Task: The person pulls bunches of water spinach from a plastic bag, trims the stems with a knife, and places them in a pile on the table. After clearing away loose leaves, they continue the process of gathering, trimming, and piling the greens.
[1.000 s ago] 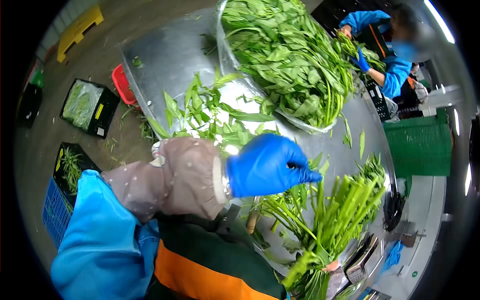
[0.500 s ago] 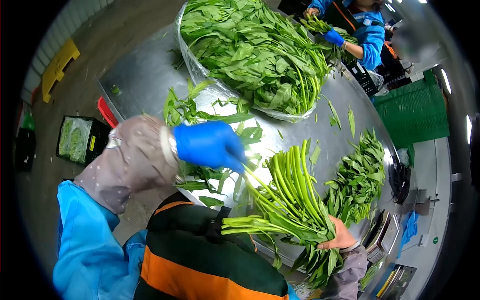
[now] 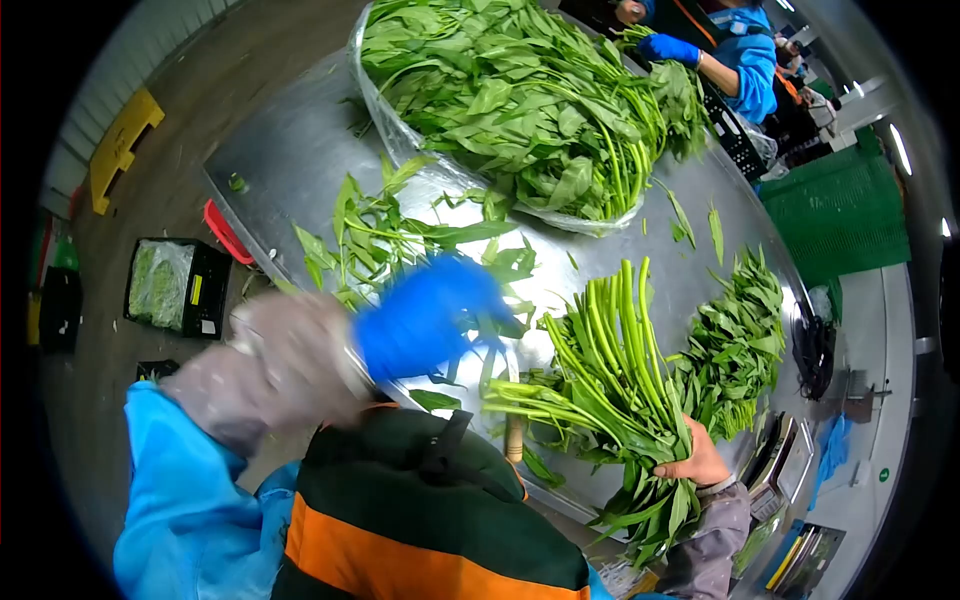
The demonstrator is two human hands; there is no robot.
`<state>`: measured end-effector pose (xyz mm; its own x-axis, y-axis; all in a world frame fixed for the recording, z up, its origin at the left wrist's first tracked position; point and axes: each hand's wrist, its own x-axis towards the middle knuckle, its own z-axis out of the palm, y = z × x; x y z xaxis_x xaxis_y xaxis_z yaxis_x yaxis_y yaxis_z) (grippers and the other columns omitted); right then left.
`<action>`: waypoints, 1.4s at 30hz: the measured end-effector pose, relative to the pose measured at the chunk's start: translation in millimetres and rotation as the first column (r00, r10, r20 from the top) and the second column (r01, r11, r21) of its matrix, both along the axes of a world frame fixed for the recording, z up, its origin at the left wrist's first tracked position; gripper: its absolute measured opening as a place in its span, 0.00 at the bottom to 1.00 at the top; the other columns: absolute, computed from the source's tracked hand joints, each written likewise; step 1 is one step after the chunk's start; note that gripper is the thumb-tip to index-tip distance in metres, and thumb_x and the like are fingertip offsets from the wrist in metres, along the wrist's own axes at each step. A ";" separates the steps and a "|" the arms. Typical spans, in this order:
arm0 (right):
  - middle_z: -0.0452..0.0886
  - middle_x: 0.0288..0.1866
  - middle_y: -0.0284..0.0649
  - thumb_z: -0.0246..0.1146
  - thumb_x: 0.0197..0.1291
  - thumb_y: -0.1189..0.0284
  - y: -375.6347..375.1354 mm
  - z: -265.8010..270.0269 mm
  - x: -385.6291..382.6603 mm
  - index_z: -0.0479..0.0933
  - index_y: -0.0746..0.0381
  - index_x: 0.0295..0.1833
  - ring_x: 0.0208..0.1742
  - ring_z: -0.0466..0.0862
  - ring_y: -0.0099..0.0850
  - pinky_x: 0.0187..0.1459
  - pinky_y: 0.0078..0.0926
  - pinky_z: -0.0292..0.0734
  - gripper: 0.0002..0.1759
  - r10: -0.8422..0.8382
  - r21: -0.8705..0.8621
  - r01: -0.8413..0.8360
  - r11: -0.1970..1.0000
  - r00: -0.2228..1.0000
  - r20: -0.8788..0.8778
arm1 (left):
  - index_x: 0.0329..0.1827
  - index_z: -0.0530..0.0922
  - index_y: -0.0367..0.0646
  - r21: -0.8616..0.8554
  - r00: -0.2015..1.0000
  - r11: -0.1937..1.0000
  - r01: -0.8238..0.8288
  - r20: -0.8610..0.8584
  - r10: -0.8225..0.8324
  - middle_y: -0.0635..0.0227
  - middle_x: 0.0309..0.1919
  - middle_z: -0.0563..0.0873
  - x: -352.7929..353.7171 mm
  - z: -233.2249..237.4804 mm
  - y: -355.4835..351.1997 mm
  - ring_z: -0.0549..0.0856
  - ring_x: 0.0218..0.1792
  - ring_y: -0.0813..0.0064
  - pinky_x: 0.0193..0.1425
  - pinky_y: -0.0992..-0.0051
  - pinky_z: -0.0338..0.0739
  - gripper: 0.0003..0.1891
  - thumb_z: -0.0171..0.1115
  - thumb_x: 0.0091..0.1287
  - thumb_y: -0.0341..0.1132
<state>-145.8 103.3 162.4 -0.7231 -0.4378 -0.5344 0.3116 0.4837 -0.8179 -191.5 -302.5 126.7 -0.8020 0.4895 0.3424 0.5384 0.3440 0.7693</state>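
Note:
My right hand (image 3: 697, 455), bare, is closed around the leafy part of a bunch of long-stemmed leafy greens (image 3: 625, 360). The cut stems fan out up and to the left, and leaves hang below the hand. My left hand (image 3: 435, 315), in a blue glove, is smeared by motion over loose leaves and stems (image 3: 365, 235) on the metal table (image 3: 290, 150). Whether its fingers hold anything cannot be made out. Beyond my hands lies a big heap of the same greens (image 3: 510, 100) in clear plastic. Another bunch (image 3: 735, 340) rests right of the held one.
A wooden handle (image 3: 515, 438) shows at the near table edge. Across the table, a co-worker's blue-gloved hand (image 3: 668, 48) is at some greens. A black crate (image 3: 205, 290) stands on the floor at left. Green crates (image 3: 835, 215) are at right, above black cables (image 3: 812, 355).
My left hand was pinching a stem at the bunch; now it is apart from it, blurred. My right hand still holds the bunch. The view has shifted slightly. The co-worker's gloved hand has moved.

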 end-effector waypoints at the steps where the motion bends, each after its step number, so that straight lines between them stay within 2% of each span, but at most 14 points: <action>1: 0.75 0.52 0.38 0.75 0.33 0.76 -0.4 -2.0 -1.3 0.64 0.69 0.60 0.52 0.72 0.26 0.59 0.23 0.63 0.44 0.017 0.005 -0.017 1.000 0.999 -0.028 | 0.37 0.80 0.49 -0.023 0.986 1.000 0.006 -0.168 -0.010 0.67 0.38 0.81 15.0 16.5 30.6 0.79 0.41 0.63 0.45 0.69 0.71 0.12 0.67 0.48 0.36; 3: 0.75 0.52 0.39 0.75 0.32 0.76 -10.7 4.4 -3.0 0.64 0.70 0.61 0.53 0.72 0.27 0.59 0.23 0.62 0.44 -0.006 -0.017 0.006 1.000 1.000 0.024 | 0.34 0.79 0.51 -0.490 0.952 0.870 0.056 -0.237 -0.195 0.69 0.38 0.80 20.3 20.3 71.8 0.78 0.44 0.65 0.47 0.71 0.70 0.08 0.61 0.49 0.34; 10: 0.75 0.53 0.39 0.76 0.31 0.77 -4.5 -5.6 1.7 0.64 0.70 0.60 0.53 0.72 0.27 0.59 0.23 0.63 0.45 0.029 -0.008 -0.029 1.000 0.999 -0.043 | 0.36 0.79 0.50 -0.085 0.841 0.978 0.191 -0.500 -0.208 0.70 0.39 0.81 -1.9 -31.3 80.6 0.78 0.45 0.65 0.50 0.66 0.71 0.10 0.58 0.48 0.32; 12: 0.74 0.53 0.38 0.75 0.31 0.79 -8.5 0.4 4.4 0.64 0.69 0.61 0.53 0.72 0.26 0.59 0.23 0.62 0.44 -0.040 -0.056 0.041 0.998 0.999 0.022 | 0.38 0.80 0.46 0.168 0.986 0.972 0.167 -0.003 -0.169 0.67 0.38 0.82 -4.0 -28.7 60.0 0.81 0.35 0.70 0.41 0.71 0.75 0.08 0.58 0.55 0.28; 15: 0.74 0.53 0.36 0.73 0.31 0.82 -0.4 -6.2 7.8 0.63 0.69 0.61 0.53 0.72 0.25 0.59 0.22 0.63 0.45 -0.077 -0.092 0.077 0.993 0.997 0.005 | 0.41 0.77 0.42 0.452 0.861 0.869 -0.203 0.505 -0.062 0.64 0.34 0.84 -13.3 -27.1 25.0 0.79 0.24 0.80 0.27 0.82 0.74 0.08 0.55 0.61 0.23; 20: 0.74 0.52 0.35 0.73 0.32 0.82 2.6 -11.9 9.7 0.64 0.68 0.61 0.52 0.72 0.24 0.57 0.21 0.64 0.44 -0.149 -0.154 0.158 0.975 0.987 0.068 | 0.45 0.74 0.30 0.256 0.689 0.823 -0.507 0.694 0.208 0.63 0.27 0.84 -17.3 -28.9 -32.7 0.78 0.19 0.82 0.20 0.83 0.72 0.12 0.60 0.60 0.29; 23: 0.75 0.51 0.37 0.71 0.35 0.79 -4.9 -10.6 16.1 0.64 0.69 0.59 0.50 0.74 0.26 0.54 0.23 0.67 0.40 -0.301 -0.188 0.324 0.927 0.943 0.140 | 0.52 0.71 0.31 0.008 0.455 0.991 -0.137 0.889 0.055 0.60 0.35 0.83 16.3 -16.8 -27.8 0.80 0.24 0.80 0.27 0.81 0.76 0.24 0.65 0.58 0.39; 29: 0.75 0.50 0.42 0.68 0.37 0.77 -19.1 -21.9 24.7 0.62 0.68 0.60 0.47 0.76 0.32 0.51 0.26 0.71 0.40 -0.498 -0.173 0.527 0.832 0.847 0.185 | 0.65 0.57 0.38 0.390 0.533 0.898 -0.202 0.813 -0.234 0.59 0.48 0.79 45.7 -44.7 90.5 0.80 0.39 0.74 0.43 0.76 0.77 0.45 0.73 0.49 0.46; 32: 0.73 0.53 0.42 0.67 0.38 0.76 -27.9 -22.3 29.9 0.59 0.68 0.63 0.51 0.75 0.33 0.53 0.27 0.69 0.42 -0.479 -0.110 0.502 0.858 0.858 0.184 | 0.42 0.79 0.42 0.367 0.458 0.920 -0.141 0.848 -0.268 0.71 0.24 0.81 17.9 -24.0 99.7 0.76 0.24 0.80 0.32 0.79 0.72 0.20 0.67 0.55 0.48; 34: 0.73 0.54 0.41 0.67 0.39 0.76 -23.4 -27.2 36.2 0.59 0.67 0.63 0.51 0.74 0.32 0.53 0.27 0.69 0.42 -0.475 -0.049 0.492 0.869 0.858 0.195 | 0.38 0.82 0.43 0.378 0.655 0.926 0.005 0.699 -0.288 0.74 0.20 0.77 1.7 -43.3 90.7 0.72 0.22 0.85 0.28 0.80 0.69 0.15 0.61 0.60 0.46; 36: 0.74 0.51 0.40 0.66 0.40 0.75 -16.2 -31.7 40.0 0.60 0.67 0.63 0.49 0.75 0.31 0.51 0.26 0.69 0.40 -0.472 -0.005 0.487 0.873 0.849 0.236 | 0.38 0.83 0.43 0.271 0.515 0.936 0.224 0.782 -0.350 0.74 0.19 0.76 -20.6 -30.3 67.6 0.69 0.20 0.85 0.25 0.82 0.65 0.14 0.57 0.65 0.43; 38: 0.75 0.50 0.40 0.66 0.40 0.75 -12.4 -33.8 42.0 0.60 0.67 0.62 0.48 0.75 0.31 0.51 0.25 0.70 0.39 -0.466 -0.005 0.482 0.876 0.849 0.251 | 0.39 0.81 0.35 0.536 0.346 0.840 0.082 0.775 -0.529 0.72 0.15 0.74 -35.2 -36.1 43.2 0.63 0.15 0.86 0.24 0.84 0.61 0.14 0.57 0.64 0.40; 40: 0.75 0.49 0.40 0.66 0.40 0.76 -13.5 -32.5 42.9 0.61 0.67 0.62 0.47 0.76 0.30 0.51 0.25 0.70 0.39 -0.476 -0.017 0.497 0.868 0.841 0.259 | 0.49 0.74 0.31 0.600 0.383 0.799 -0.028 0.745 -0.546 0.62 0.34 0.82 -54.6 -56.4 12.8 0.67 0.17 0.86 0.23 0.85 0.63 0.18 0.59 0.59 0.34; 42: 0.75 0.50 0.40 0.66 0.40 0.77 -12.5 -31.1 43.6 0.61 0.67 0.62 0.47 0.76 0.30 0.50 0.25 0.70 0.39 -0.468 -0.019 0.484 0.875 0.856 0.222 | 0.44 0.74 0.31 0.628 0.459 0.726 -0.280 0.752 -0.473 0.69 0.27 0.78 -60.5 -50.0 -14.3 0.67 0.18 0.86 0.30 0.85 0.65 0.17 0.60 0.59 0.37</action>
<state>-102.2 90.8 131.3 -0.7315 -0.1107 -0.6728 0.6517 0.1765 -0.7376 -252.0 -316.9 76.8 -0.7940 0.5640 -0.2268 -0.4974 -0.3884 0.7757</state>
